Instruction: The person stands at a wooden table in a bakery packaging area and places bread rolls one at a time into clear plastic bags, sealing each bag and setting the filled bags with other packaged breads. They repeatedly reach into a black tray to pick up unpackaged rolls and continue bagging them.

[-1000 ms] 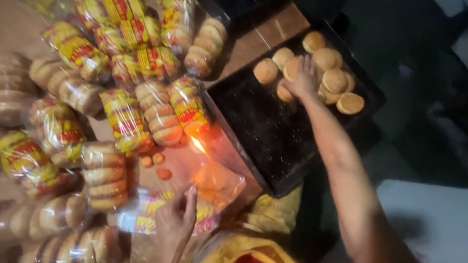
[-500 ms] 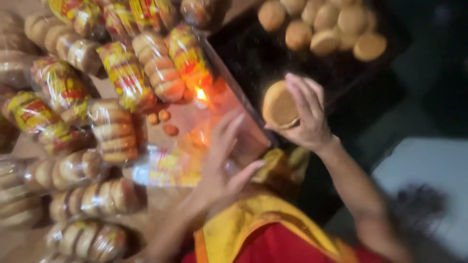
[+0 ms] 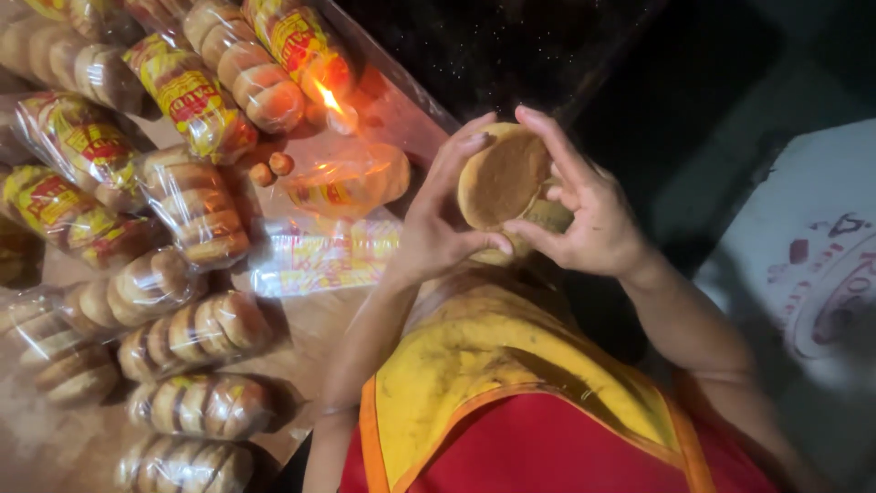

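Both my hands hold a small stack of round brown buns [image 3: 504, 181] in front of my chest. My left hand [image 3: 440, 219] grips the stack from the left, fingers curled over its top and bottom. My right hand [image 3: 584, 208] clasps it from the right, thumb under the front bun. Just left of my hands lie empty clear bags with red and yellow print [image 3: 321, 256] on the wooden table [image 3: 301, 329]. A small flame [image 3: 327, 97] burns beyond them.
Several sealed bags of buns [image 3: 196, 205] cover the table's left side, from top to bottom. Two small brown lumps [image 3: 272, 168] lie near the flame. A dark baking tray [image 3: 474, 55] lies at the top. My yellow and red apron [image 3: 511, 402] fills the foreground.
My right hand brought a bun from the tray toward my chest. My left hand rose off the table's bags and joined it on the buns. The view shifted closer.
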